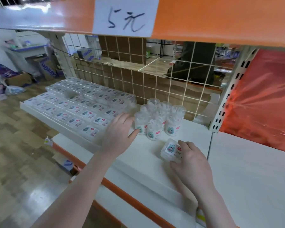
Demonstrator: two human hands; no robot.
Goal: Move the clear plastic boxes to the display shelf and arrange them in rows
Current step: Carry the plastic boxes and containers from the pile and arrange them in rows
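At lower right of centre, the right hand (190,159) pinches a small clear plastic box with a cartoon sticker on its lid (171,149), fingers above and thumb below it, holding it flat on the white display shelf (237,170). Just left of centre, the left hand (118,134) reaches forward with relaxed, slightly spread fingers holding nothing; its thumb touches the nearest of a cluster of clear upright plastic cylinder tubs with cartoon labels (158,119), which stand at mid-frame against the white wire grid back panel (138,71). To the left, rows of flat clear plastic boxes with the same stickers (82,102) fill the shelf, part of them stacked two layers high. At top centre, a white handwritten price card (124,16) hangs on the orange upper shelf edge (220,17).
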